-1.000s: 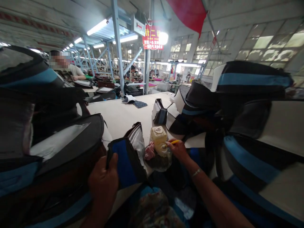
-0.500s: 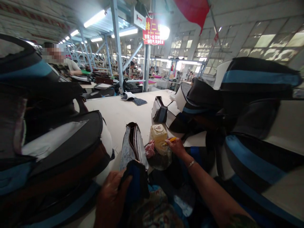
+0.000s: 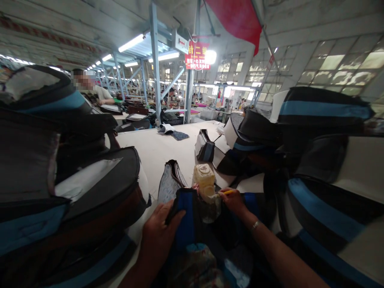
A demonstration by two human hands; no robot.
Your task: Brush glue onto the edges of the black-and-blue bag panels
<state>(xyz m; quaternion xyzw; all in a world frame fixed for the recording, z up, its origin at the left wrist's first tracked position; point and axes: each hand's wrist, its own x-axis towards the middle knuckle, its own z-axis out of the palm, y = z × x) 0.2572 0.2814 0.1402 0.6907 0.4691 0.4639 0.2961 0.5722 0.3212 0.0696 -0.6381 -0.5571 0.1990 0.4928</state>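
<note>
Black-and-blue fabric dominates: two tall stacks of bag panels flank the view, the left stack point(image 3: 69, 192) and the right stack point(image 3: 327, 168), both with white and blue bands. Between them runs a long pale table point(image 3: 156, 150), bare in the middle. On it, further back, stands a small black pouch point(image 3: 205, 150); near the far edge lie a few fabric scraps point(image 3: 174, 132). A person point(image 3: 90, 90) sits at another bench to the far left.

Closer in, an opened bag piece with pale lining point(image 3: 171, 184) stands on edge on the table, just behind the hands. The left hand point(image 3: 159, 236) is clamped on a blue-and-black panel point(image 3: 186, 220), thumb on the front face, fingers behind; the panel is held upright over the lap, at the table's near edge. Just right of it sits a yellowish block point(image 3: 204, 178) in a clear plastic bag point(image 3: 210, 208). The right hand point(image 3: 235, 202) pinches a thin yellow stick point(image 3: 227, 192) with its tip at the block. The hands are apart, the bag between them. A bracelet point(image 3: 255, 225) circles the right wrist.
</note>
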